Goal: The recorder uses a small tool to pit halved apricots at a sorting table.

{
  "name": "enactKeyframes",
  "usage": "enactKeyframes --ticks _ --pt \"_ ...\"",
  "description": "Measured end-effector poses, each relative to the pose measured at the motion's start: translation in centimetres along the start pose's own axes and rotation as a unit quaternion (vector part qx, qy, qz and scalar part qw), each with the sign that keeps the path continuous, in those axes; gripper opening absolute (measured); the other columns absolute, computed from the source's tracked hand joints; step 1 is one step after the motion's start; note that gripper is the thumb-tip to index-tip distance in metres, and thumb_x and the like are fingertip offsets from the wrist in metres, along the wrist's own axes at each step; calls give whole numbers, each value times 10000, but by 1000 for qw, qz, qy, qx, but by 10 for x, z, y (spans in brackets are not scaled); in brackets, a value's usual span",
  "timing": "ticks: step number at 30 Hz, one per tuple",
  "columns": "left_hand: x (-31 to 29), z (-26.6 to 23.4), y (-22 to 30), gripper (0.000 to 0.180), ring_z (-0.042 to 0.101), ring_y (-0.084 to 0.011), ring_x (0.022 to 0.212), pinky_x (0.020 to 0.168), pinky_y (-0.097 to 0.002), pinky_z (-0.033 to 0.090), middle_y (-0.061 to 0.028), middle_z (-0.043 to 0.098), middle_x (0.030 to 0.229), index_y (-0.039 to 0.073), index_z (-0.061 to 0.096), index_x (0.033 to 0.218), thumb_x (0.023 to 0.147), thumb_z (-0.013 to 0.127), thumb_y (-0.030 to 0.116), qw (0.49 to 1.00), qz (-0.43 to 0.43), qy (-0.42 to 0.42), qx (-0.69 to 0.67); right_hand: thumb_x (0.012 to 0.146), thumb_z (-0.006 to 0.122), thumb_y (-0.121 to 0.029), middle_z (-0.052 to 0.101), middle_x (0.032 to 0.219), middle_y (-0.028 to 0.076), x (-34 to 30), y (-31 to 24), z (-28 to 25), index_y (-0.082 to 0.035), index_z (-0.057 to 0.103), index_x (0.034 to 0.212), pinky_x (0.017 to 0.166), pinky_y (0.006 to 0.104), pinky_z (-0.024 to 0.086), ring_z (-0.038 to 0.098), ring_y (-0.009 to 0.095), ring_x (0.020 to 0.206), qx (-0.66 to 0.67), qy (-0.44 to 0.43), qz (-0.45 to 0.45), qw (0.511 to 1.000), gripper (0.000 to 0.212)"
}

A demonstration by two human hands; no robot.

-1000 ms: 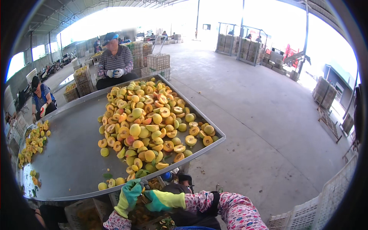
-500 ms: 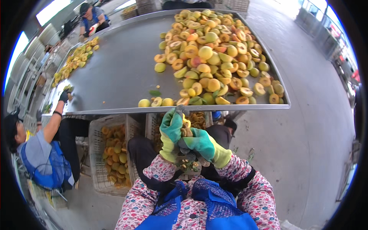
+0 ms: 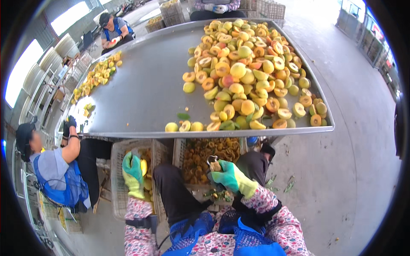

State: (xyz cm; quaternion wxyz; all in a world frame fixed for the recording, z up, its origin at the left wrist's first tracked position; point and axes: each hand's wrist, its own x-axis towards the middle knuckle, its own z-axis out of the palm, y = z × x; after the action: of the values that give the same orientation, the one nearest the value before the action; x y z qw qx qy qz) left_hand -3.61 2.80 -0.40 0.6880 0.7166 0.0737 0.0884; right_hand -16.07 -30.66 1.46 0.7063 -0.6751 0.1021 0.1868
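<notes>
My left hand (image 3: 133, 170), in a green and yellow glove, is over the crate (image 3: 118, 187) at the left. A bright yellow peach half (image 3: 144, 166) shows at its curled fingers. My right hand (image 3: 227, 176), gloved alike, is closed round a small pitting tool (image 3: 214, 164) with a brownish grip and a metal loop at its end. It is in front of the second crate (image 3: 179, 150), which holds brownish-yellow fruit pieces (image 3: 209, 155). The left crate has yellow fruit halves in it, partly hidden by my left hand.
A metal table (image 3: 145, 77) stretches ahead, with a large heap of halved peaches (image 3: 243, 72) at its right and a smaller row (image 3: 100, 72) at its left. Co-workers (image 3: 60, 170) sit at the left and far sides. Leaf scraps (image 3: 289, 184) lie on the floor.
My hands were together in front of me, at the yellow fruit. My left hand has swung left and over the left crate; my right hand has shifted slightly and keeps the tool.
</notes>
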Motion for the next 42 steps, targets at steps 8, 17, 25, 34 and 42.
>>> enactKeyframes --ticks 8,17,25,34,42 --pt "38 184 42 394 588 -330 1106 919 -401 482 -167 592 1234 51 598 1180 830 640 226 875 240 -165 387 860 594 -183 588 747 17 1 5 -56 -39 581 994 477 246 431 551 112 561 244 -11 51 968 197" --pt "113 344 -18 659 529 -413 1135 969 -465 449 -207 524 1283 132 527 1302 660 675 165 788 244 -305 477 884 648 -147 625 992 -3 4 55 -53 -42 580 1203 784 248 465 564 78 909 316 -40 -37 947 342" --pt "51 283 14 386 583 -206 1031 823 -333 534 -59 602 1169 25 552 1230 852 629 45 841 -140 -431 -296 923 586 -194 581 771 40 27 41 -54 -78 535 970 555 267 468 564 144 634 361 23 -75 929 135" --pt "-97 181 64 606 499 -284 1222 997 -375 432 -142 505 1327 32 462 1344 752 562 -52 883 195 -427 17 901 654 -196 625 848 2 6 -8 -18 -30 602 1032 580 232 478 577 77 672 276 171 -173 930 218" --pt "-99 160 61 538 598 -244 1033 915 -377 493 -112 591 1173 31 441 1336 999 357 442 835 -142 -299 -439 895 661 -195 614 1002 9 8 -32 67 -46 556 1175 742 251 489 575 91 863 297 143 -203 922 334"
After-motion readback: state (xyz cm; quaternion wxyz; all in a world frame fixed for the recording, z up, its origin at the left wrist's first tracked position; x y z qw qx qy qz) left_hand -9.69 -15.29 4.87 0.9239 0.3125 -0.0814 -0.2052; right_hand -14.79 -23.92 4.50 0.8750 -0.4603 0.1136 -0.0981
